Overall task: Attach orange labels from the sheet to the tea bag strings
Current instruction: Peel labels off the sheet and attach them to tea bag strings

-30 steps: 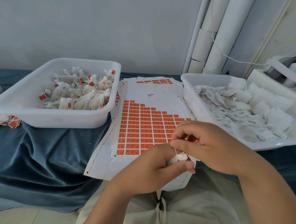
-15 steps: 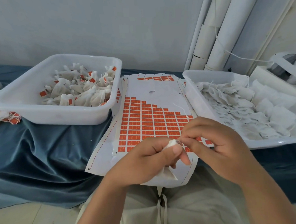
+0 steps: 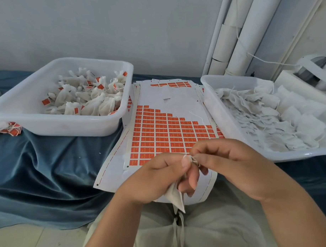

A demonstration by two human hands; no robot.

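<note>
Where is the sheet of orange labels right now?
In the head view, the sheet lies in the middle, between the left tub of labelled bags and the right tub of plain bags.

Orange labels (image 3: pixel 164 134) grid a white sheet (image 3: pixel 178 98); white tubs (image 3: pixel 66 125) sit on blue cloth (image 3: pixel 49 164).

Rumpled dark blue velvet cloth (image 3: pixel 49 164) lies before a pale grey wall (image 3: pixel 118 23), where white plastic pipes (image 3: pixel 248 37) run upward.
</note>
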